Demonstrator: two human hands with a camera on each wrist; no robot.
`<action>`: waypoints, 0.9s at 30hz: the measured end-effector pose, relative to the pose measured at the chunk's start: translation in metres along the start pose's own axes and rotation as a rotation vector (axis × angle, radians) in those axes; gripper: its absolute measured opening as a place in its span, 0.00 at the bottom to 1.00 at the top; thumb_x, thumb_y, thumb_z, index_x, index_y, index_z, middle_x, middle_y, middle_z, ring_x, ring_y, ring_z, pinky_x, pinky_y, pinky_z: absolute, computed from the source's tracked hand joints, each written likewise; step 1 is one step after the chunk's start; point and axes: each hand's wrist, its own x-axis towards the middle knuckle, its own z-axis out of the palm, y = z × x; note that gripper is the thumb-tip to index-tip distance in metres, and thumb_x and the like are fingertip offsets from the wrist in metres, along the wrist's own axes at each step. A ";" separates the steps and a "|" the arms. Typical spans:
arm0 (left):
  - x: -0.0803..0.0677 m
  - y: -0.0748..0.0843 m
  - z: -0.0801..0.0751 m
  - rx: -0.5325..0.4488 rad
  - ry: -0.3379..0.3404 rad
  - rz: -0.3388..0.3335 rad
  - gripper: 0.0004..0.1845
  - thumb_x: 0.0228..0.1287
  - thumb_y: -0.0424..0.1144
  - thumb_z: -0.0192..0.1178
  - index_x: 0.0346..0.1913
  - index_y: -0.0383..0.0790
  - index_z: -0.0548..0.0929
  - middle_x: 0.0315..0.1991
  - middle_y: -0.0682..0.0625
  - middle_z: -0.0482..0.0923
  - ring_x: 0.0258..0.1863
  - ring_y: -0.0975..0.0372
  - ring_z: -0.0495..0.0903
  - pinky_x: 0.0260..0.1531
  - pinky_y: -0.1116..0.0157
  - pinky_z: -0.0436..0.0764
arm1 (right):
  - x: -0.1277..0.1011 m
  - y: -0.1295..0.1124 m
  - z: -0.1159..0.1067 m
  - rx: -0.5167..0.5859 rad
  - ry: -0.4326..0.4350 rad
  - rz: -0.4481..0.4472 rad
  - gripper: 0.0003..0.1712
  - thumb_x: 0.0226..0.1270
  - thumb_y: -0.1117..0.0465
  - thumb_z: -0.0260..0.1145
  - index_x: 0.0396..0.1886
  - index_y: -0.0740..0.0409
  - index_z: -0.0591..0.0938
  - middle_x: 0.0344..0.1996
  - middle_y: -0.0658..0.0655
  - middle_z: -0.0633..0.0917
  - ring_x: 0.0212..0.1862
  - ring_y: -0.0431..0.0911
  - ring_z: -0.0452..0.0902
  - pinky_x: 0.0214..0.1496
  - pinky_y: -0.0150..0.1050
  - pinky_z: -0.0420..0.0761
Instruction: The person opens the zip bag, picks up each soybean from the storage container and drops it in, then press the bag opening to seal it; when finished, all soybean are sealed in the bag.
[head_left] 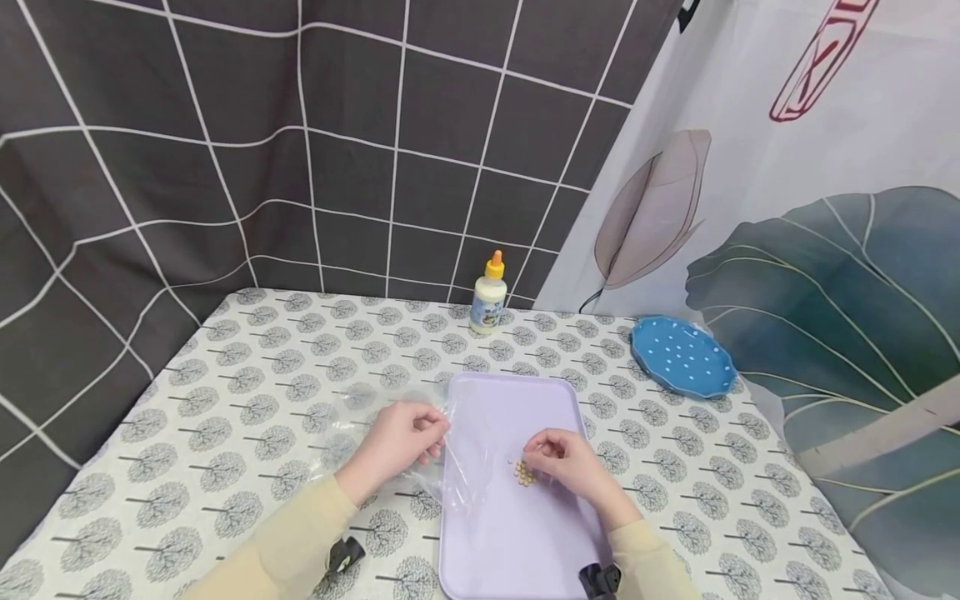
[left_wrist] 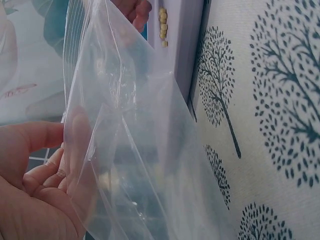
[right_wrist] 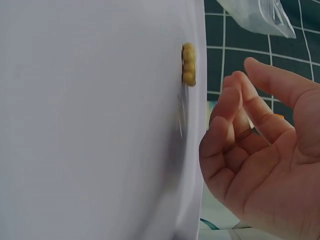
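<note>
My left hand [head_left: 397, 437] pinches the edge of a clear plastic zip bag [left_wrist: 130, 115], thumb on one side and fingers behind the film. The bag hangs over the left edge of a lilac tray [head_left: 517, 542]. A small heap of round, yellowish beans [head_left: 524, 473] lies on the tray, just left of my right hand [head_left: 570, 467]. In the right wrist view, the right fingers [right_wrist: 260, 107] are loosely bent, the thumb is a little apart from them, and nothing shows between. Some beans [right_wrist: 188, 65] appear beyond the fingertips there.
A glue bottle [head_left: 488, 304] with an orange cap stands at the back of the table. A blue polka-dot plate [head_left: 682, 357] lies at the back right. Tree-print cloth [head_left: 247, 442] covers the table, with a dark checked curtain [head_left: 345, 167] behind.
</note>
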 end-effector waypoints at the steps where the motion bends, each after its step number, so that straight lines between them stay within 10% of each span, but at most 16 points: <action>1: 0.000 0.000 0.000 0.000 0.000 -0.001 0.06 0.63 0.35 0.60 0.38 0.35 0.82 0.22 0.50 0.79 0.19 0.61 0.79 0.20 0.68 0.83 | -0.001 0.000 -0.001 -0.010 -0.001 0.013 0.11 0.57 0.61 0.69 0.36 0.63 0.81 0.24 0.54 0.80 0.24 0.42 0.74 0.24 0.32 0.77; 27: 0.000 0.000 0.000 -0.013 -0.001 -0.010 0.07 0.63 0.35 0.60 0.39 0.34 0.82 0.22 0.50 0.79 0.19 0.62 0.79 0.19 0.70 0.83 | -0.006 0.002 -0.003 -0.278 -0.091 0.039 0.11 0.45 0.65 0.74 0.26 0.57 0.79 0.16 0.48 0.71 0.20 0.40 0.66 0.20 0.30 0.68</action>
